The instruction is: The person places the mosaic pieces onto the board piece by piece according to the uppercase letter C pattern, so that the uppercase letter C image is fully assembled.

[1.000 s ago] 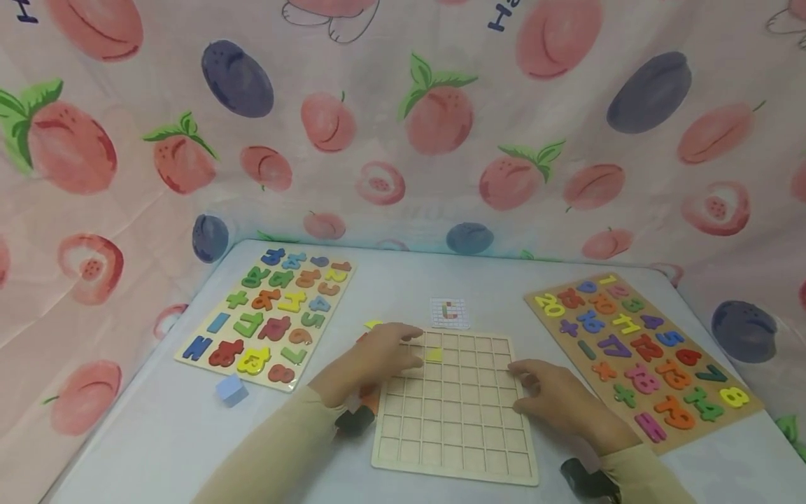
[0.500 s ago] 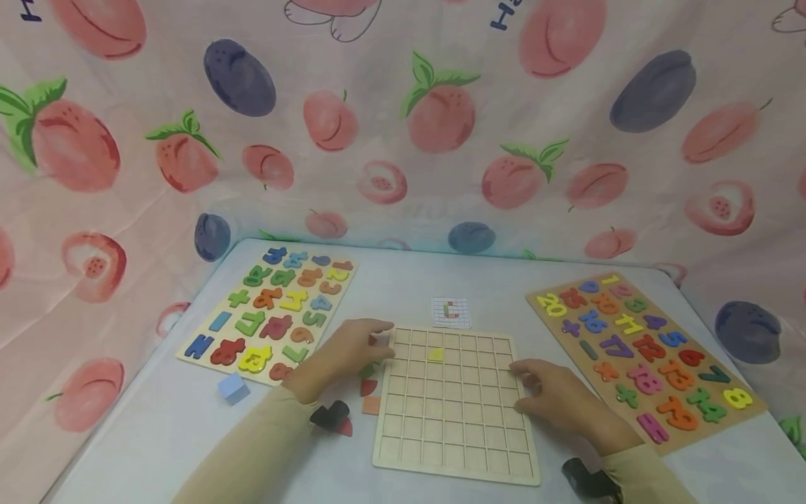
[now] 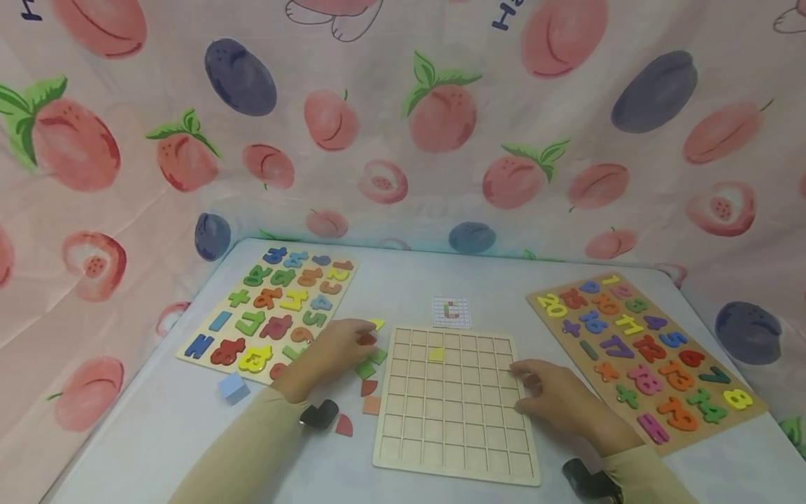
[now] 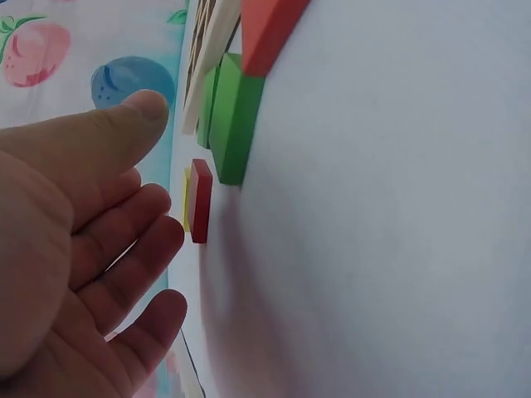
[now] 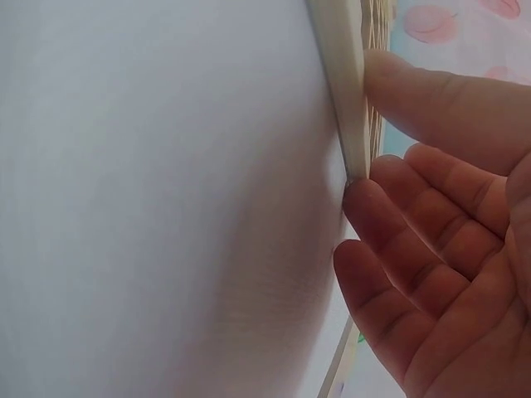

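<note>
Lying between loosely spread hands (image 3: pixel 341 344) (image 3: pixel 557 393), grid board (image 3: pixel 453 406) against right, coloured pieces (image 3: pixel 364 370) near left.

Dim, diffuse light leaves the head view slightly hazy and the worktop (image 3: pixel 145 434) greyish, while both wrist views show broad, soft-edged shadows beside the hands (image 4: pixel 70 240) (image 5: pixel 452 240), with the printed cloth (image 5: pixel 465 37) behind softly blurred.

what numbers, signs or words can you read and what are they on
"1" to "8": right board
"10" to "20": right board
"+", "−", "×": right board
"1" to "6": left board
"+", "−": left board
"Ha", cut off: cloth
"H": cloth
Rest of both boards: unclear or partly hidden
Card: any text too small to read
</note>
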Available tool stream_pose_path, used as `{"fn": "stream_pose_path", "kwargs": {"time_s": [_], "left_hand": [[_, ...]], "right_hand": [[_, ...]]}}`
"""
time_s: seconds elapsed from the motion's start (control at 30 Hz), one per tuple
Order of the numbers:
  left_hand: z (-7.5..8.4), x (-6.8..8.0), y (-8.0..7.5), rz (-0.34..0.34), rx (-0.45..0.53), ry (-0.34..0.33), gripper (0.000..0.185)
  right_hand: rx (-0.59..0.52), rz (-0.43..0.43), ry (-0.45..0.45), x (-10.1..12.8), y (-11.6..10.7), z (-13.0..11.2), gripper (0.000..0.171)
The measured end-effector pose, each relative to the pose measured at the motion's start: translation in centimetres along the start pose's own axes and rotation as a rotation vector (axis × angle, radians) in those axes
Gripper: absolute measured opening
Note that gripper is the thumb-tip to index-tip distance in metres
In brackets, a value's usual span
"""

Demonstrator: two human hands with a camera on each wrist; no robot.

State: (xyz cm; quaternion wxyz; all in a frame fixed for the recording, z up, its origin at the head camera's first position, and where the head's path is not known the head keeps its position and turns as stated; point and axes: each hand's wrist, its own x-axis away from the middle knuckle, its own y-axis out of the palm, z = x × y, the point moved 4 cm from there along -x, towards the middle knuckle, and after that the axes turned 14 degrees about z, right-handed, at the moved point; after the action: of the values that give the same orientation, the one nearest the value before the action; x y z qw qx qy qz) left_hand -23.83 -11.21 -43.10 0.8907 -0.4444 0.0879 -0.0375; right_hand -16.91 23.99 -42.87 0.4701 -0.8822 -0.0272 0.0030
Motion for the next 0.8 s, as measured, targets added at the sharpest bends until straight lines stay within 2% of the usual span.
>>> {"fn": "stream_pose_path", "kwargs": {"time_s": [0.2,0.57,0.8], "left_hand": [[-0.33,0.21,0.11,-0.004,-0.007,-0.027,0.043],[-0.78,0.06,0.07,0.001,0.029,-0.039,0.043],[-0.97,-0.15,0.09,0.015,0.04,-0.081,0.044]], "right_hand": [[-0.009,0.004,-0.007,0.08,-0.05,-0.03,0.059],[-0.009,0.001,0.005,0.09,-0.06,-0.12,0.059],[-0.009,0.002,0.016,0.08,0.04,0.06,0.06]]}}
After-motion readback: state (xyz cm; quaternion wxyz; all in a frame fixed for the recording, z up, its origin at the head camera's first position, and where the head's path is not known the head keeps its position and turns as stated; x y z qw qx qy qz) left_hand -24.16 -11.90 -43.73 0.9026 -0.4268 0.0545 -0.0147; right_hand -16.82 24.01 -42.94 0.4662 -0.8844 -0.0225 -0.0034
